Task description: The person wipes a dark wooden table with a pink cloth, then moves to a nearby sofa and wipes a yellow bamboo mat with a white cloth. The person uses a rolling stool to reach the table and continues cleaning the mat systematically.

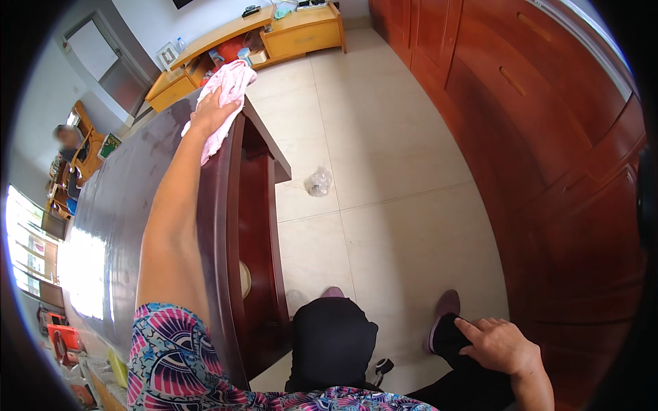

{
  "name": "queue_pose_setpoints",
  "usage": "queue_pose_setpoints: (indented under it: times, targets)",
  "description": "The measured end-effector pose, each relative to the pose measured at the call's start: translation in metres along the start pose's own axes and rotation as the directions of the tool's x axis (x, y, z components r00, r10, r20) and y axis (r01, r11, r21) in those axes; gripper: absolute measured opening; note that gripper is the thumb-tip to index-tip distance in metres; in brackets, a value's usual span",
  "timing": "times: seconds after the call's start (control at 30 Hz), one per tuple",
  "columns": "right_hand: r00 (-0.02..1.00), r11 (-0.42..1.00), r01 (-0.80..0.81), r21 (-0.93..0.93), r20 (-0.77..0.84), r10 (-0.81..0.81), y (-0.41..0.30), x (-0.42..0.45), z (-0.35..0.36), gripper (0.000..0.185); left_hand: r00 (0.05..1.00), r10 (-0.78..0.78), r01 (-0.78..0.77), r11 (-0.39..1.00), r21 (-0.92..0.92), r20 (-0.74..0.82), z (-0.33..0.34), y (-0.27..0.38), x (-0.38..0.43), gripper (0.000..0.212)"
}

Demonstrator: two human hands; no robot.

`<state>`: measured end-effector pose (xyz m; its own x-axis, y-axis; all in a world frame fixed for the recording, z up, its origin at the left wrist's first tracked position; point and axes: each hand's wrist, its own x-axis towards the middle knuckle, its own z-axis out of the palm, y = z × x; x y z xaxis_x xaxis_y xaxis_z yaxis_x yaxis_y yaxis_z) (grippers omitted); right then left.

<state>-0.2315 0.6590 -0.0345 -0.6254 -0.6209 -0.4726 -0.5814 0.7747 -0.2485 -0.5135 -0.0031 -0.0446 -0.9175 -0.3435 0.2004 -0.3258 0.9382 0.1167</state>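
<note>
My left hand (212, 115) presses a pink cloth (226, 92) onto the far right corner of a dark wooden table (149, 154). Part of the cloth hangs over the table's edge, and the tabletop shows streaky, damp-looking marks near it. On my right thigh or knee, in dark trousers, rests my right hand (496, 341), its fingers loosely spread with nothing seen in them. Below the tabletop is an open shelf space, where a pale round object (245, 280) is partly visible.
A crumpled clear plastic bag (318, 181) lies on the tiled floor. Red-brown wooden cabinets (514, 128) line the right side. A yellow wooden TV stand (303, 38) stands beyond the table. At the far left a person (69, 144) sits on a wooden seat.
</note>
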Motion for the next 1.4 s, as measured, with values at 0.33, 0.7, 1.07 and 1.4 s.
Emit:
queue_pose_setpoints:
  times: [0.33,0.7,1.07,1.4]
  targets:
    - [0.999,0.999,-0.033,0.022,-0.025,0.033,-0.016,-0.029,0.012,0.057,0.965,0.262,-0.261,0.965,0.009,-0.024,-0.052,0.006,-0.223,0.079]
    - [0.989,0.986,-0.145,0.077,0.034,0.143,-0.016,-0.037,0.017,0.057,0.969,0.242,-0.241,0.970,0.028,-0.057,-0.087,-0.035,-0.341,0.075]
    - [0.995,0.995,-0.097,0.037,-0.020,0.098,-0.020,-0.036,0.015,0.055,0.977,-0.198,0.205,0.975,0.090,-0.081,-0.049,-0.112,-0.125,0.080]
    - [0.992,0.990,-0.103,0.094,-0.065,0.110,-0.016,-0.048,0.030,0.055,0.923,0.361,-0.368,0.929,0.033,0.132,-0.120,-0.009,-0.455,0.085]
